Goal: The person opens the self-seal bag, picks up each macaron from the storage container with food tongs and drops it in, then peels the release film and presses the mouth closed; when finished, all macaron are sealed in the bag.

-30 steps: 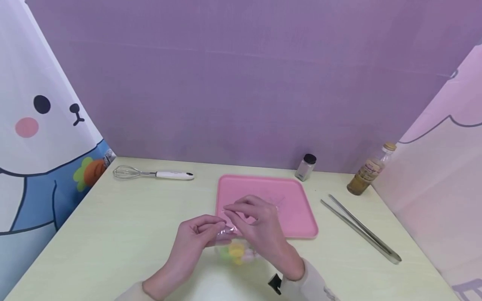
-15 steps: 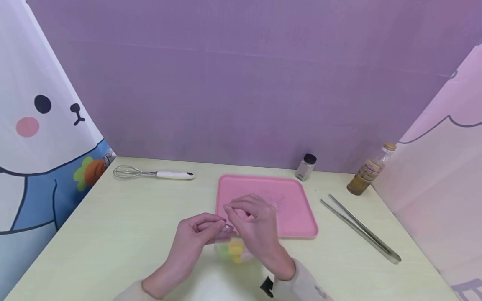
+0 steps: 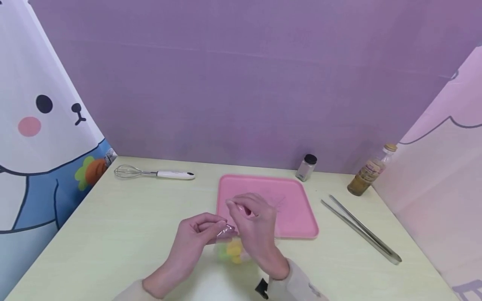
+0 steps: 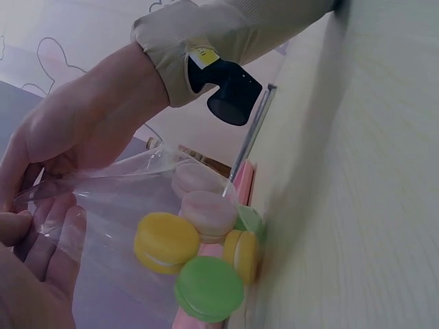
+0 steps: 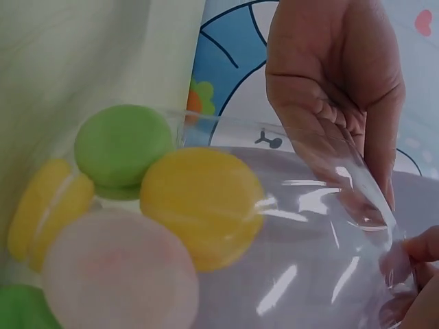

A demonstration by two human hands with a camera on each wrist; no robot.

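A clear plastic bag (image 4: 116,240) hangs upright between my hands, over the front edge of the pink tray. Macarons lie in its bottom: a yellow macaron (image 4: 166,241), a green macaron (image 4: 209,288) and a pale pink macaron (image 4: 209,214) show, with others partly behind them. My left hand (image 3: 197,234) pinches one side of the bag's top between thumb and fingers. On the other side, my right hand (image 3: 254,223) holds the top edge with thumb and forefinger together. The right hand covers part of the macarons in the head view.
The pink tray (image 3: 297,209) lies just beyond the hands. A whisk (image 3: 173,175) is at the back left. A small black-lidded jar (image 3: 306,168) stands behind the tray. On the right are metal tongs (image 3: 361,230) and a corked bottle (image 3: 370,171).
My right wrist has swung left and its fingers have shifted slightly at the bag's top edge. The left hand keeps its grip in about the same place.
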